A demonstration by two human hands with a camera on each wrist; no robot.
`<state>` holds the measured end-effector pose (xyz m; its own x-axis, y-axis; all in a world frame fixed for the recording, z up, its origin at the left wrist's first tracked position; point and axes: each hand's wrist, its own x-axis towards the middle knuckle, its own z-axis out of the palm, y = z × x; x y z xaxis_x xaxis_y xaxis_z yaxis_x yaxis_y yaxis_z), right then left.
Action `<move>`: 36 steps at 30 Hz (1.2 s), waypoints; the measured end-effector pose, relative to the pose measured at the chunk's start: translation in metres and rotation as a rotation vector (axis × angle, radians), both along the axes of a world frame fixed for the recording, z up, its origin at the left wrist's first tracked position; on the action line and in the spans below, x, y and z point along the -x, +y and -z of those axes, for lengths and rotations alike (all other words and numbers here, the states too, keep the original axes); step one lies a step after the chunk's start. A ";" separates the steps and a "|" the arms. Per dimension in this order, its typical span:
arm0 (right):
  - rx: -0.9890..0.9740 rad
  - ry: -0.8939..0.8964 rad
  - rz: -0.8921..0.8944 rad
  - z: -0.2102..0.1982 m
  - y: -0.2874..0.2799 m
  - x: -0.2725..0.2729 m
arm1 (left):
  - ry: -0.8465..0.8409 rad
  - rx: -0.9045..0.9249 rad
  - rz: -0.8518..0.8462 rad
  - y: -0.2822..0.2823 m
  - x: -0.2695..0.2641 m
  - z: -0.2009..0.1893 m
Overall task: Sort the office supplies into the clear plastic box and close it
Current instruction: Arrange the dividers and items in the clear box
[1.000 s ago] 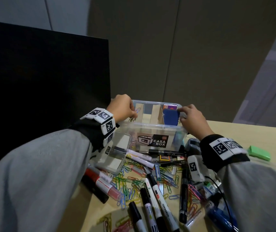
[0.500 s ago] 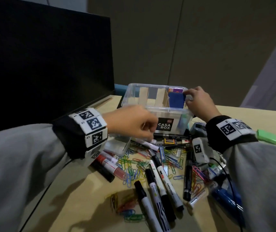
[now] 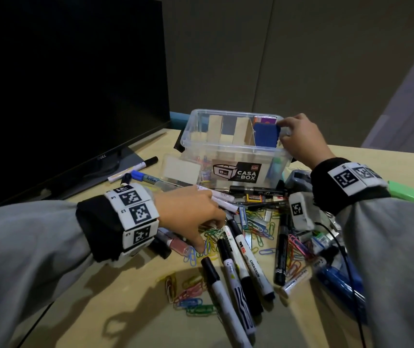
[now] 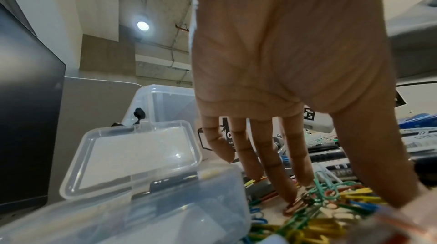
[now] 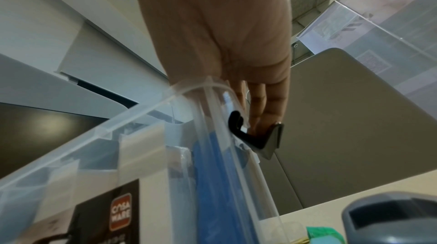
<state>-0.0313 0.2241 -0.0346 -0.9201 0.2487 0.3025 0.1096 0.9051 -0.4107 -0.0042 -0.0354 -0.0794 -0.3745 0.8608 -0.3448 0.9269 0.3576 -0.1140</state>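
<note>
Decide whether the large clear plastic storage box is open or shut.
Open: the large clear plastic storage box has no lid on its rim, and its cardboard dividers show from above.

From my head camera the room looks dim, and my arms throw soft shadows across the table (image 3: 130, 310). Straight lines bow toward the edges. The left wrist view catches a bright ceiling lamp (image 4: 143, 26), with the small plastic case (image 4: 132, 210) blurred up close. The right wrist view is smeared and soft throughout.
</note>
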 end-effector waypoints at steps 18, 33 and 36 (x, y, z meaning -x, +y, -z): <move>0.005 0.013 0.001 -0.001 -0.002 -0.003 | 0.011 -0.092 0.009 0.017 0.003 0.004; 0.027 -0.003 -0.002 -0.003 -0.005 -0.006 | -0.240 -0.576 -0.236 -0.002 0.024 -0.062; 0.009 0.002 -0.002 -0.003 -0.004 -0.005 | -0.156 -0.844 -0.343 -0.004 0.040 -0.079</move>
<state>-0.0259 0.2199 -0.0318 -0.9201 0.2493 0.3020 0.1068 0.9017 -0.4189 -0.0441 -0.0394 -0.0001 -0.6575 0.7003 0.2780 0.7377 0.5232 0.4267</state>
